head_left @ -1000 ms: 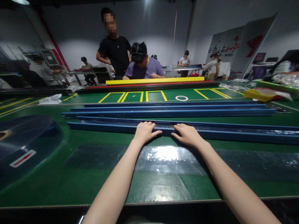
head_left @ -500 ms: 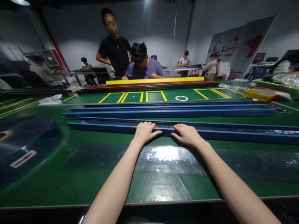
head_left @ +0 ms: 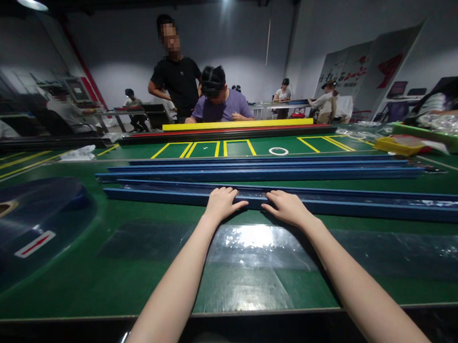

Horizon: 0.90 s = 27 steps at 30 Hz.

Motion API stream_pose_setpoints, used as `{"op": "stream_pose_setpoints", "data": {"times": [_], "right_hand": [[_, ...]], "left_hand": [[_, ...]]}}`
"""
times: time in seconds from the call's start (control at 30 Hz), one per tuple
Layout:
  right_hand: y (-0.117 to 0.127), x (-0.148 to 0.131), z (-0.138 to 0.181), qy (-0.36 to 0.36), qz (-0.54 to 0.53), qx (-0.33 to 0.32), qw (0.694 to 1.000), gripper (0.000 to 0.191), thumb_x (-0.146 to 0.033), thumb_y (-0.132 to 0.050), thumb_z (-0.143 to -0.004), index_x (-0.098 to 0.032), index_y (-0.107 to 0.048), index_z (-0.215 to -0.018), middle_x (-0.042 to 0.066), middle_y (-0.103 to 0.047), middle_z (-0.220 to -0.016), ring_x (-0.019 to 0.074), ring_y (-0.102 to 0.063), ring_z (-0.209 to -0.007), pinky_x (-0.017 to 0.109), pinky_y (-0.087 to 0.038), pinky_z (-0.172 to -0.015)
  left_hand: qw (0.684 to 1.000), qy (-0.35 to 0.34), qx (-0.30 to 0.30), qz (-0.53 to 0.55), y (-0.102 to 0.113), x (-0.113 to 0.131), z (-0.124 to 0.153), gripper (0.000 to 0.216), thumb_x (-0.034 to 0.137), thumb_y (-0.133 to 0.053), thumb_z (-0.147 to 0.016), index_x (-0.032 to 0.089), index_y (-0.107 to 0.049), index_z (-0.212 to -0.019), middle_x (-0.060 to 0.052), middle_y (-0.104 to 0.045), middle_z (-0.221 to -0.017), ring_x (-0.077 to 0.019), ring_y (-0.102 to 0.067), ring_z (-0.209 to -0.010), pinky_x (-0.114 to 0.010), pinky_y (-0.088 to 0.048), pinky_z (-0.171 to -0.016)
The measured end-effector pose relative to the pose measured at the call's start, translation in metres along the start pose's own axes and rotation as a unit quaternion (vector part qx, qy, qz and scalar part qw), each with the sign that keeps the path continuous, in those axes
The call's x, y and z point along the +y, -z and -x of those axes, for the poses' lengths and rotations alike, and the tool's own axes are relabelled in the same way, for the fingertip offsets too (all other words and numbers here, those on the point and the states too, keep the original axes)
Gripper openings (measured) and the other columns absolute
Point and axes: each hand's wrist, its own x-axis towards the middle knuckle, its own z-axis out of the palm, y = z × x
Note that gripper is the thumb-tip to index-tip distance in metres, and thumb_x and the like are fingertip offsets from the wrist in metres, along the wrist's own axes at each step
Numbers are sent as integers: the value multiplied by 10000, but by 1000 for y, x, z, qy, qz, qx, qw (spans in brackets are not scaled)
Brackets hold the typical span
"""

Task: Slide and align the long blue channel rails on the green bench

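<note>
A smooth, faintly glossy finish is shown by the blue channel [head_left: 354, 209], its material unclear. Glare is thrown back by the clear plastic strip [head_left: 258, 238]; a softer sheen is carried by the green tabletop [head_left: 84, 294].

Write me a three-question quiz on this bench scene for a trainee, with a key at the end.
1. True or false: the left hand and the right hand are both on the same blue channel.

2. Which of these lies on the green tabletop between that channel and the tabletop's near edge?
a) the white ring
b) a clear strip
c) the long yellow bar

3. Fill in the missing colour: on the large roll at the left of the picture, the white label carries a ____ arrow.

Key:
1. True
2. b
3. red
</note>
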Motion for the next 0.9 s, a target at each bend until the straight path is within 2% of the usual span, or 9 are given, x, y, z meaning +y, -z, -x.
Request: {"op": "stream_pose_setpoints", "data": {"times": [0.4,0.53,0.7,0.9], "right_hand": [[0,0,0,-2,-1,3,1000,314,-395,-364,-911,-180,-571,-1007,92,-627,-1046,201,-566,-968,263,-395,-723],[-4,-2,-1,-5,11,26,1000,300,-392,-387,-905,-167,-566,-992,96,-626,-1014,209,-567,-928,274,-389,-712],[-7,-12,-7,31,-10,84,996,182,-285,-420,-900,-165,-547,-954,89,-615,-988,192,-541,-925,264,-371,-727],[-1,-18,-11,28,1,78,997,98,-197,-459,-867,-170,-550,-890,69,-623,-917,192,-536,-892,268,-348,-678]], "left_hand": [[1000,-3,1,-6,1,0,0,493,609,-440,-821,166,-642,-894,-67,-672,-910,-211,-603,-864,-298,-395,-721],[1000,-3,1,-8,0,0,0,493,608,-443,-821,167,-644,-910,-64,-672,-906,-211,-603,-863,-298,-394,-714],[1000,-4,3,-7,-2,0,0,489,606,-440,-824,174,-642,-926,-57,-672,-923,-211,-602,-866,-300,-389,-712],[1000,-1,-3,-3,-1,-1,0,482,601,-442,-825,173,-636,-933,-54,-672,-940,-211,-602,-881,-297,-389,-721]]}}
